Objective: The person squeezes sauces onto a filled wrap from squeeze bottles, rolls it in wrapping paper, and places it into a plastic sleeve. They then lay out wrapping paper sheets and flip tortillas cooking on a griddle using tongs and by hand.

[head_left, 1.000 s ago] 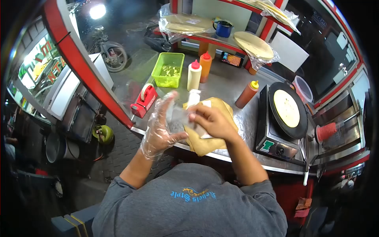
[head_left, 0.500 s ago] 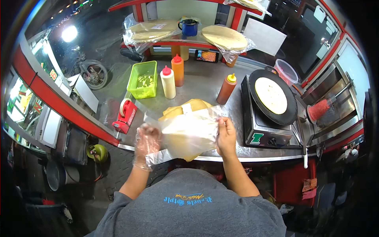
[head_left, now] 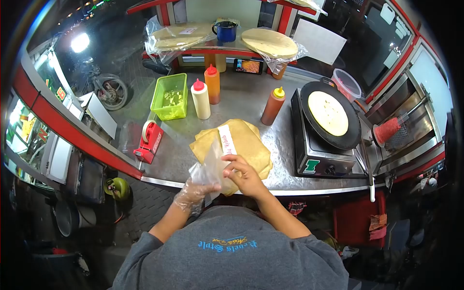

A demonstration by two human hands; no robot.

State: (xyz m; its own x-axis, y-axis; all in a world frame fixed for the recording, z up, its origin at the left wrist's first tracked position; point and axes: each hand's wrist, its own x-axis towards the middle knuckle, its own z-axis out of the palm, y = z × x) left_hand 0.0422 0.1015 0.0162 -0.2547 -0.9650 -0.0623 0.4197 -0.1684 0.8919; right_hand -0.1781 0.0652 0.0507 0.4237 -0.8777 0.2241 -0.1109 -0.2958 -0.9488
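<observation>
My left hand (head_left: pixel 192 193), in a clear plastic glove, is closed on a translucent plastic bag (head_left: pixel 212 168) above the front edge of the counter. My right hand (head_left: pixel 243 178) is bare, with its fingers curled against the right side of that bag; thumb and index finger are close to it. Under and behind the hands lies a stack of brown paper sheets (head_left: pixel 253 150). A white printed strip (head_left: pixel 226 139) with red lettering rests on top of the stack, its lower end near my right fingertips.
A tape dispenser (head_left: pixel 149 142), a green tub (head_left: pixel 169 96) and sauce bottles (head_left: pixel 201 100) stand behind and left. To the right, a flatbread (head_left: pixel 327 113) lies on a black pan (head_left: pixel 350 126) over a stove. Flatbread stacks (head_left: pixel 269 43) and a blue mug (head_left: pixel 225 32) occupy the shelf.
The bag, stretched flat between both hands half a second ago, is now gathered and upright. My right hand has moved left and inward, uncovering the paper stack and printed strip.
</observation>
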